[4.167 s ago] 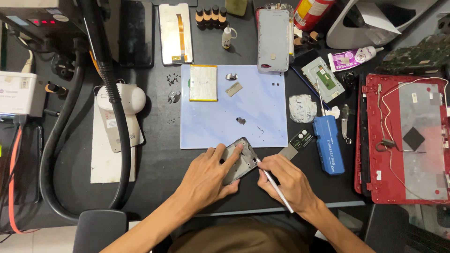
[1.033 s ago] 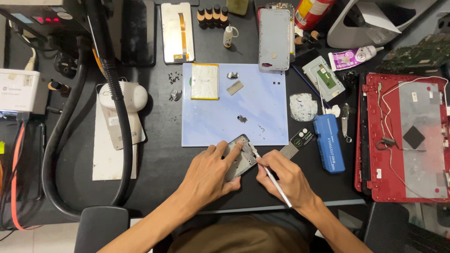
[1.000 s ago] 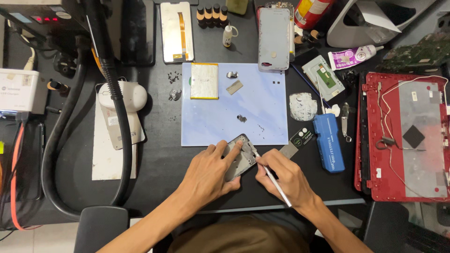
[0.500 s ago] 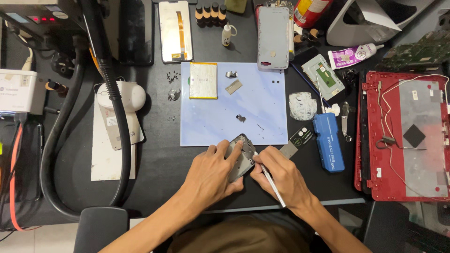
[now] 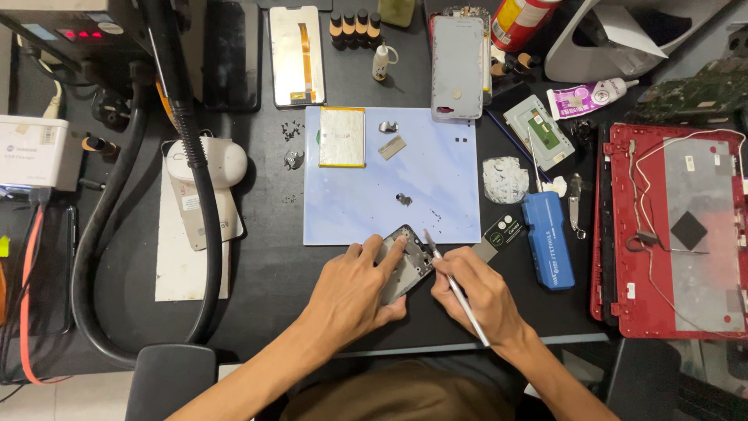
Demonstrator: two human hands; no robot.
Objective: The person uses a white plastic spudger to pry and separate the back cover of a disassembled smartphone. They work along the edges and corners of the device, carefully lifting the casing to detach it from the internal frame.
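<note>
Opened phone (image 5: 405, 265) sits at the worktop's front edge, half on the near edge of the pale blue mat (image 5: 389, 183), tilted. Left hand (image 5: 354, 292) pins it flat: fingers spread over the frame, forefinger on its upper part. Right hand (image 5: 483, 296) pinches a thin metal tool (image 5: 456, 287) pen-style, tip touching the phone's upper right corner.

Change over the last few seconds: very little. Phone rotated slightly, tool tip stays at the same corner, left forefinger crept up the frame. Reads as slow picking at one spot, not a new step.

On the mat: yellowish battery (image 5: 342, 137) at the far left corner, small metal bits mid-mat. Blue tool case (image 5: 548, 238) just right of the mat. Red laptop shell (image 5: 674, 226) at the worktop's right edge. Black hose (image 5: 125, 234) loops down the left side. Spare screen (image 5: 297, 53) and back cover (image 5: 457, 66) along the far edge. Dark worktop, cluttered repair bench.
</note>
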